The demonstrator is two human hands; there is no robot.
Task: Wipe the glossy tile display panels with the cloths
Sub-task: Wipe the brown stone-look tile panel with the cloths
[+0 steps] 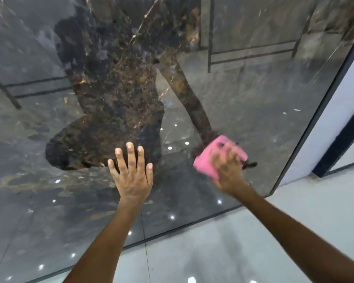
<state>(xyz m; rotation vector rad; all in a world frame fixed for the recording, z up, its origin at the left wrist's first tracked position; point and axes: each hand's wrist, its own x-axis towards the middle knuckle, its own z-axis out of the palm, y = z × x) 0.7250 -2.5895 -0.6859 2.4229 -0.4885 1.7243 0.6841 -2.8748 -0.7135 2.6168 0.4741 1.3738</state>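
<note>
Left hand [131, 172] is laid flat, fingers spread, on the panel [253, 103]. Right hand [227, 166], blurred, is curled over a pink cloth [204, 163] pressed to the panel. Cloth judged soft, light; panel rigid, slippery. Cloth best bunched under the palm.

glossy panel [49, 190] glare, ceiling-light specks, right hand [228, 166] motion-blurred

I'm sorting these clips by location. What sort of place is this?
Probably a tile showroom. A large glossy marble-look display panel stands upright off a pale tiled floor and reflects ceiling lights and more framed panels. The right hand wipes it with a pink cloth, and the left hand rests flat on it.
</note>
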